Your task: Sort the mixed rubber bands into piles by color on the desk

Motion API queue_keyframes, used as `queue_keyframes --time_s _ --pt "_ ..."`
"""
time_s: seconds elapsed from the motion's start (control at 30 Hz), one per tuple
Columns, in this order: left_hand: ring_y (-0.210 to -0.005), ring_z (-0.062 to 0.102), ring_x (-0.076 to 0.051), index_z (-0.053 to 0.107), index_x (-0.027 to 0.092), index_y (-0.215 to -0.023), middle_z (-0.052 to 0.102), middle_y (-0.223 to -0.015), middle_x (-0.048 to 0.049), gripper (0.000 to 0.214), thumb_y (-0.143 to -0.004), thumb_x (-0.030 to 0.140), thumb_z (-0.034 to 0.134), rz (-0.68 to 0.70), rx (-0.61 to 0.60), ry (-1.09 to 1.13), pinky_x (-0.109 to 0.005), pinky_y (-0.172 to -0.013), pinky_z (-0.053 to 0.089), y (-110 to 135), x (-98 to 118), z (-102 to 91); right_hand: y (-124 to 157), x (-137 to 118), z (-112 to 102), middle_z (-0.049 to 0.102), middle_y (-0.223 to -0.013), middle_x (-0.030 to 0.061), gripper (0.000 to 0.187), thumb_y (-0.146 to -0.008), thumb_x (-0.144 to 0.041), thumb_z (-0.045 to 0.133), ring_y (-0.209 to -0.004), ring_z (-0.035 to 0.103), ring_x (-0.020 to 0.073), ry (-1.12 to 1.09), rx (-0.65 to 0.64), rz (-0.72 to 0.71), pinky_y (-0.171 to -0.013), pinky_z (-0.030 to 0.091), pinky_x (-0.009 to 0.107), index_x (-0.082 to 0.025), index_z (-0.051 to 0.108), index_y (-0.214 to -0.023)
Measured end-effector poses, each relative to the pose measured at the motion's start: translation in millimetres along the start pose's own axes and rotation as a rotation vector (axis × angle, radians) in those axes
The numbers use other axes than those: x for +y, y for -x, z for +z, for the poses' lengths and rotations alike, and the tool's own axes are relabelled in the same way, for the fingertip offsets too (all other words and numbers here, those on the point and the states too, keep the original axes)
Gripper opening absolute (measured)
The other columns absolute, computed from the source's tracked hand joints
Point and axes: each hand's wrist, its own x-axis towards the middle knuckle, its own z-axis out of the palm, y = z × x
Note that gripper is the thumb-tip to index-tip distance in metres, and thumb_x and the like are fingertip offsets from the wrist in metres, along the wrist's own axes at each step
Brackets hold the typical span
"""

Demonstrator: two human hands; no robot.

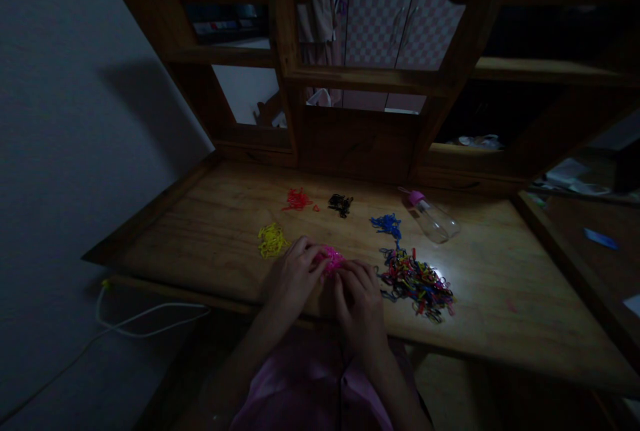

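Note:
A small heap of bright pink rubber bands lies near the desk's front edge, between my two hands. My left hand reaches it from the left, fingers bent and closed on the pink bands. From the right, my right hand pinches at the same heap with thumb and fingertips together. Exactly which bands sit between the fingertips is too small to see. Just right of my right hand is a big mixed pile of coloured rubber bands. Yellow rubber bands lie to the left of my left hand.
Farther back are separate heaps of red bands, black bands and blue bands. A clear bottle with a pink cap lies on its side at right. The wooden shelf rises behind; a white cable hangs at left.

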Motion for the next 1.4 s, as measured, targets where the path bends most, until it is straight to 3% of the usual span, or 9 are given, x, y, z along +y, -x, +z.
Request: queue_keyframes --time_s 0.3,0.57,0.73,0.87,1.13,1.4 --pt "-0.083 0.059 -0.018 0.067 0.023 -0.083 0.059 -0.09 -0.0037 0.002 -0.081 0.024 0.066 -0.048 -0.013 0.03 -0.031 -0.078 0.051 -8 -4 8.1 1 3 1 0.064 -0.108 0.008 0.024 -0.089 -0.011 0.049 -0.106 0.052 0.0241 -0.019 0.013 0.013 -0.094 0.045 0.045 -0.022 0.065 -0.103" --pt "-0.081 0.065 -0.017 0.068 0.022 -0.085 0.067 -0.089 -0.0026 0.011 -0.083 0.031 0.064 -0.185 -0.014 0.295 -0.03 -0.075 0.052 -11 -12 -3.9 0 1 -3 0.062 -0.108 0.0079 0.021 -0.089 -0.01 0.048 -0.107 0.052 0.0233 -0.043 0.018 0.041 -0.095 0.044 0.043 -0.021 0.063 -0.1" --pt "-0.08 0.067 -0.019 0.066 0.022 -0.092 0.071 -0.087 -0.0023 0.012 -0.083 0.029 0.061 -0.243 0.022 0.317 -0.03 -0.074 0.053 -11 -21 -6.7 1 0 -3 0.061 -0.107 0.0072 0.018 -0.09 -0.01 0.048 -0.106 0.051 0.0228 -0.065 0.023 0.066 -0.094 0.044 0.042 -0.021 0.061 -0.097" --pt "-0.085 0.066 -0.019 0.065 0.023 -0.096 0.07 -0.094 -0.0029 0.013 -0.084 0.025 0.061 -0.18 -0.014 0.258 -0.031 -0.078 0.053 -11 -27 -6.6 1 0 -3 0.061 -0.108 0.0071 0.017 -0.09 -0.01 0.049 -0.107 0.051 0.0223 -0.06 0.026 0.078 -0.095 0.043 0.041 -0.021 0.061 -0.098" --pt "-0.099 0.055 -0.02 0.067 0.027 -0.102 0.059 -0.102 -0.0035 0.023 -0.09 0.016 0.051 0.184 -0.179 0.009 -0.035 -0.089 0.046 -10 -20 -17.1 3 2 -3 0.06 -0.111 0.0072 0.017 -0.09 -0.011 0.05 -0.107 0.051 0.0225 -0.045 0.044 0.078 -0.094 0.043 0.041 -0.021 0.061 -0.099" --pt "-0.096 0.054 -0.02 0.063 0.022 -0.093 0.057 -0.097 -0.0039 0.012 -0.091 0.02 0.052 0.166 -0.211 -0.013 -0.035 -0.087 0.045 -13 -26 -8.7 2 3 -3 0.06 -0.11 0.0066 0.017 -0.09 -0.01 0.051 -0.107 0.05 0.0218 -0.04 0.045 0.078 -0.094 0.043 0.039 -0.021 0.061 -0.099"
